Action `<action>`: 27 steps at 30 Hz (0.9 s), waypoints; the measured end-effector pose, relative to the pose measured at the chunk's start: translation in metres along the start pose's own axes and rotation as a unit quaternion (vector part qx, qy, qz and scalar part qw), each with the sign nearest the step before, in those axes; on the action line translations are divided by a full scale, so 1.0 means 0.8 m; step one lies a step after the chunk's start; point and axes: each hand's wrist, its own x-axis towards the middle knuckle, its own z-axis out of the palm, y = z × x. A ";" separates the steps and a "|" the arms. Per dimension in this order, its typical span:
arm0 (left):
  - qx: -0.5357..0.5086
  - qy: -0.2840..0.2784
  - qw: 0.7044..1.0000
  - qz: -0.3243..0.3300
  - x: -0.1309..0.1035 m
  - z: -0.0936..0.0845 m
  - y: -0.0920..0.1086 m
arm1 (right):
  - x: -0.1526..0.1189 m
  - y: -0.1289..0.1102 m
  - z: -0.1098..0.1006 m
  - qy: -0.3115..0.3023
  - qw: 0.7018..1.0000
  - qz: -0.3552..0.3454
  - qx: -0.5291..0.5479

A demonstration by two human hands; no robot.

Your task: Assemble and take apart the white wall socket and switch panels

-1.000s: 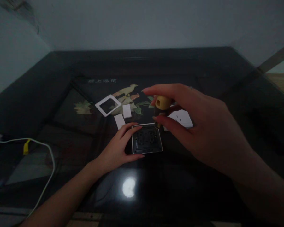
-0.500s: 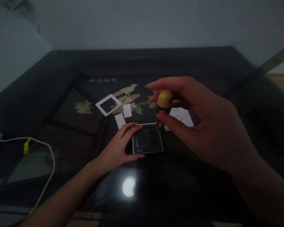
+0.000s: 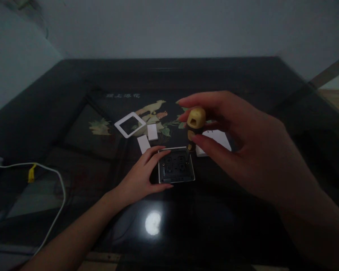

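Observation:
A wall switch (image 3: 175, 169) with a dark inner face and a pale rim lies on the dark table. My left hand (image 3: 142, 171) grips it from the left side, fingers on the far edge and thumb on the near edge. In my right hand (image 3: 231, 131) is a screwdriver (image 3: 196, 118) with a yellow and black handle, held between thumb and fingers. It stands nearly upright, its tip at the screw on the switch's right side. Whether the tip sits in the screw is too dark to tell.
Beyond my left hand lie a white square frame (image 3: 119, 124) and two white rocker covers, one nearer (image 3: 143, 143) and one farther (image 3: 152, 132). A white socket plate (image 3: 219, 140) is partly behind my right hand. A white cable (image 3: 60, 178) with a yellow tag runs along the left.
The screwdriver handle has turned in my right hand, so a hole in its yellow end now faces me. My left hand and the switch have stayed in place.

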 end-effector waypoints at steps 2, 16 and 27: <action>0.004 0.003 1.000 0.002 -0.001 0.001 -0.001 | 0.001 0.001 0.001 0.003 1.000 -0.015 0.010; -0.005 -0.001 1.000 0.002 0.002 -0.001 0.001 | 0.002 -0.001 -0.004 -0.012 1.000 -0.007 0.010; -0.014 -0.006 1.000 -0.009 0.003 -0.002 0.005 | 0.001 0.003 0.002 0.028 0.998 -0.024 -0.049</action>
